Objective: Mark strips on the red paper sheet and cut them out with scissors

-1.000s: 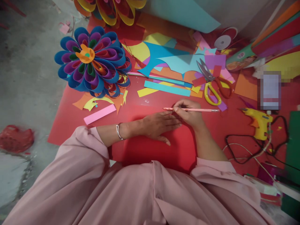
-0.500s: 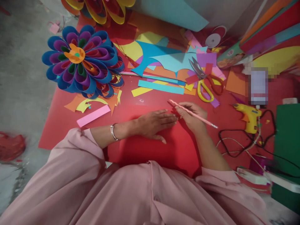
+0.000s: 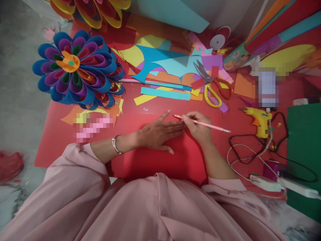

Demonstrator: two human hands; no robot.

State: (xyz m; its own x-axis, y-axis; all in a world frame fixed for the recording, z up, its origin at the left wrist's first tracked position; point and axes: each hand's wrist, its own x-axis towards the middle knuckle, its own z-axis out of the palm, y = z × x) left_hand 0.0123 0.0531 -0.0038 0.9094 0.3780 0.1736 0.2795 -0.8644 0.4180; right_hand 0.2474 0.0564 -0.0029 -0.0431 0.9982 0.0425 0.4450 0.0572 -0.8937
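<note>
A sheet of bright red paper [image 3: 160, 165] lies at the table's near edge, against my pink top. My left hand [image 3: 160, 133] rests flat on it, fingers spread, pointing right, a silver bangle at the wrist. In my right hand [image 3: 199, 125] is a pink pencil [image 3: 210, 126], pinched near its tip, with the other end pointing right. The tip is just beyond my left fingertips; whether it touches the paper I cannot tell. Beyond my hands lie a turquoise paper strip [image 3: 165, 93] and scissors [image 3: 210, 80] with one yellow and one orange-red handle.
A layered blue and purple paper flower [image 3: 80, 67] stands at left on the red table [image 3: 54, 134]. Coloured scraps lie along the back, including a light blue piece [image 3: 173, 67]. At right are a yellow glue gun [image 3: 262, 122], tangled cords and a green sheet [image 3: 303, 144].
The view has shifted, so most things sit further left. My left index finger has spread away from the others. The pencil has turned to lie flatter, its tip nearer my left index finger.
</note>
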